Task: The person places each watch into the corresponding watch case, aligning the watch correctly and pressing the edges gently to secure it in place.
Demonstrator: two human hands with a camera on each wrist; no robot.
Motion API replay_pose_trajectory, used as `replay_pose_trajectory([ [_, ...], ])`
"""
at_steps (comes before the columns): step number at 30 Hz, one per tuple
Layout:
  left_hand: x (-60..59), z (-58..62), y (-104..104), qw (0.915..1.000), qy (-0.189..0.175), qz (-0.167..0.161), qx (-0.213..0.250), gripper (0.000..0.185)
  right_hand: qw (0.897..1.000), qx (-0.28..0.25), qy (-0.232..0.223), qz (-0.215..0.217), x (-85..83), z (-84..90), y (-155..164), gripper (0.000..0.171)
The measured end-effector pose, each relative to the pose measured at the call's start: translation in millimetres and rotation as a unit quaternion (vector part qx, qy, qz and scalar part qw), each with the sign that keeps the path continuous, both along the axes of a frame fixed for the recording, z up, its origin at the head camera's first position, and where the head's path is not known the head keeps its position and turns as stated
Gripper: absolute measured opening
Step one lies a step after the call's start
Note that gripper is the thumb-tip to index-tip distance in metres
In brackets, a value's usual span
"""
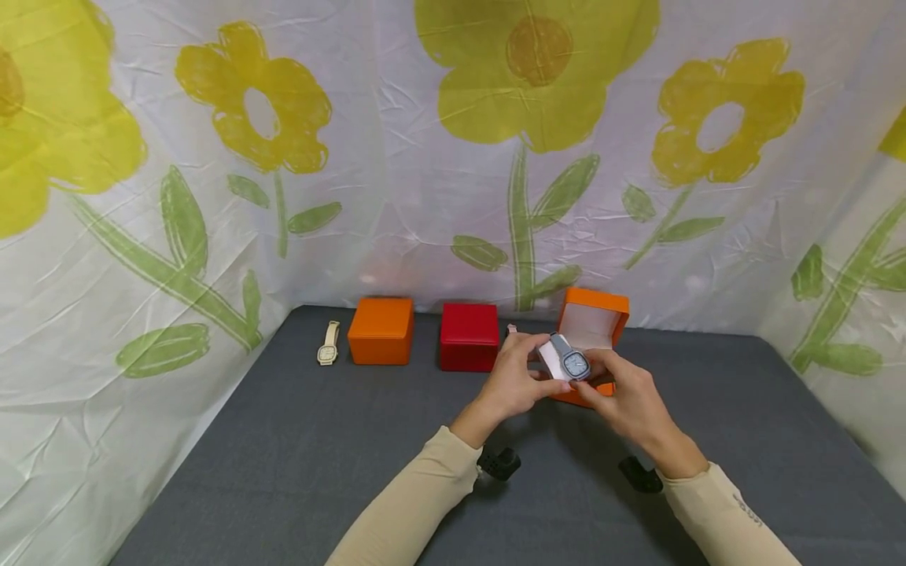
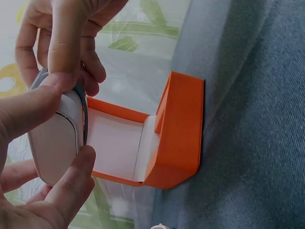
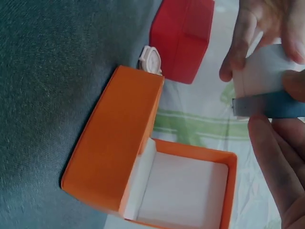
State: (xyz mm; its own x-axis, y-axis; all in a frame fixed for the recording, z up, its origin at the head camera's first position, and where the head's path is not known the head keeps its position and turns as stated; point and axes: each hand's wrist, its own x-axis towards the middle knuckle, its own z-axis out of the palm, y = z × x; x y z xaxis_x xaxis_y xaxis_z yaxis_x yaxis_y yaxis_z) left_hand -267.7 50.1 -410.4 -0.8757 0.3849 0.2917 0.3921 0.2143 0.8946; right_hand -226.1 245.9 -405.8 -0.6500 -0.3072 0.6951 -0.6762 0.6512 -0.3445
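Observation:
My left hand (image 1: 511, 379) grips a white watch cushion (image 2: 51, 143) between thumb and fingers. A watch with a blue-grey strap and squarish face (image 1: 576, 364) lies along the cushion. From the other side, my right hand (image 1: 633, 399) pinches the watch and its strap (image 3: 281, 105) at the cushion's edge. Both hands are raised in front of an orange box (image 1: 597, 297) whose lid stands up, showing a white lining. In the right wrist view that box (image 3: 112, 143) is just beside the hands, and its lower part is partly hidden by them in the head view.
A closed red box (image 1: 469, 338) and a closed orange box (image 1: 381, 332) stand to the left on the grey tabletop (image 1: 283, 472). A cream watch (image 1: 328, 347) lies at far left. Beside the red box is a pale pink watch (image 3: 151, 60). Flowered cloth hangs behind.

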Motion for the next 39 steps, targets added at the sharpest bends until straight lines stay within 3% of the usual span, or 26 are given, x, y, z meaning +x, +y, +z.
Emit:
replay_pose_trajectory([
  [3, -0.6, 1.0, -2.6, 0.9998, 0.007, -0.013, -0.014, 0.074, 0.999, 0.007, -0.042, 0.019, 1.0, 2.4, 1.9, 0.049],
  [6, -2.2, 2.8, -6.8, 0.9992, 0.013, -0.034, -0.016, 0.074, 0.993, -0.007, -0.114, 0.035, 0.4, 5.8, 6.9, 0.048],
  [11, -4.6, 6.8, -11.8, 0.9963, 0.021, -0.084, -0.005, 0.072, 0.969, -0.041, -0.235, 0.068, -1.8, 8.8, 18.7, 0.063],
  [15, -5.3, 8.7, -12.6, 0.9939, 0.019, -0.109, -0.002, 0.07, 0.952, -0.057, -0.285, 0.092, -4.2, 7.2, 25.8, 0.072],
  [26, -7.0, 11.9, -17.4, 0.9844, -0.031, -0.173, 0.004, 0.073, 0.946, -0.085, -0.289, 0.116, -4.9, 2.3, 28.1, 0.076],
  [36, -6.6, 10.6, -13.8, 0.9791, -0.041, -0.199, 0.002, 0.073, 0.96, -0.07, -0.246, 0.112, -4.4, 0.0, 23.9, 0.075],
  [39, -5.3, 10.8, -13.8, 0.9775, -0.045, -0.206, 0.0, 0.075, 0.964, -0.053, -0.238, 0.109, 0.7, 8.8, 16.7, 0.075],
])
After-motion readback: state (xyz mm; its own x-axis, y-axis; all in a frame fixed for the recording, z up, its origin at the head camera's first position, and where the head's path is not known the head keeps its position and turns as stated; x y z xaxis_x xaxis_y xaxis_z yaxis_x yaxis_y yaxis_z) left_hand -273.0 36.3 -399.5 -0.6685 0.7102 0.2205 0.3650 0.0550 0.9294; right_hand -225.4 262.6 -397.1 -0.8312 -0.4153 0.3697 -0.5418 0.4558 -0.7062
